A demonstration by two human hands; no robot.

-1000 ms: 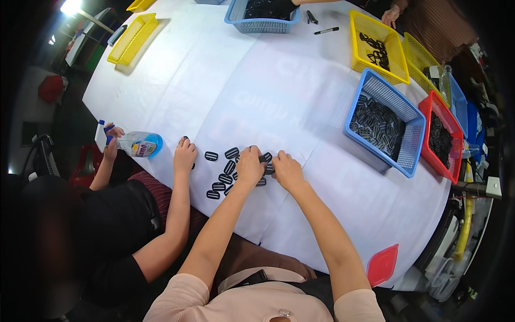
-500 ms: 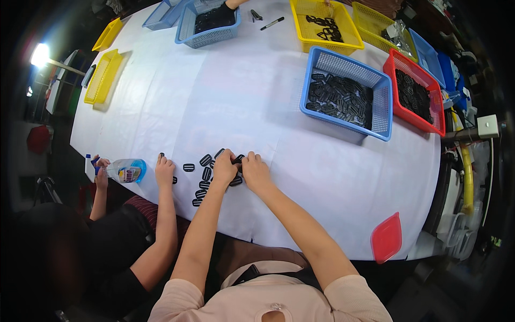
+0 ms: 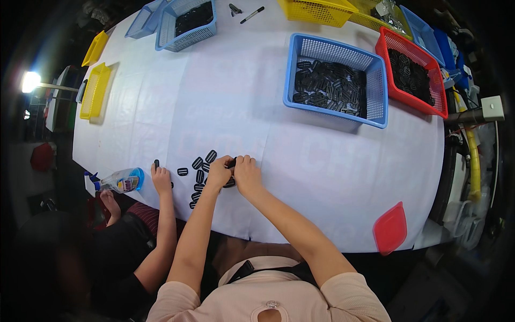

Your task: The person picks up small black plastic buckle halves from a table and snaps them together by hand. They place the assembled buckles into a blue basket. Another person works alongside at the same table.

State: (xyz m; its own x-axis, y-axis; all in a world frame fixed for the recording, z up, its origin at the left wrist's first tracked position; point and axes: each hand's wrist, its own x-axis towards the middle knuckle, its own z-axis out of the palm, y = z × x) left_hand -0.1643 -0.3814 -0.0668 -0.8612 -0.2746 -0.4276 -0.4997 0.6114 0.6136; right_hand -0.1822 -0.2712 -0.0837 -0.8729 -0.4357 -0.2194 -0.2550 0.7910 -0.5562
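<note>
A small black buckle piece [image 3: 231, 162] sits between the two hands, near the close edge of the white table [image 3: 225, 96]. The left hand [image 3: 219, 173] and the right hand [image 3: 247, 173] are side by side and touch each other. Both hands curl their fingers around the piece and pinch it at the top. Most of it is hidden by the fingers, so only a dark bit pokes out. Both arms reach straight up from the bottom of the picture, with elbows bent a little.

Just to the left of the hands lie more small black pieces [image 3: 199, 172], flat on the table, in a loose bunch. Another person's hand [image 3: 160, 178] rests flat on the table beside them. A spray bottle [image 3: 119, 180] lies on its side at the table edge, left of that hand.

Far across the table stands a blue basket [image 3: 343, 53] full of black pieces. A red basket [image 3: 391, 48] stands right beside it. A red lid [image 3: 390, 229] sits at the near right edge.
</note>
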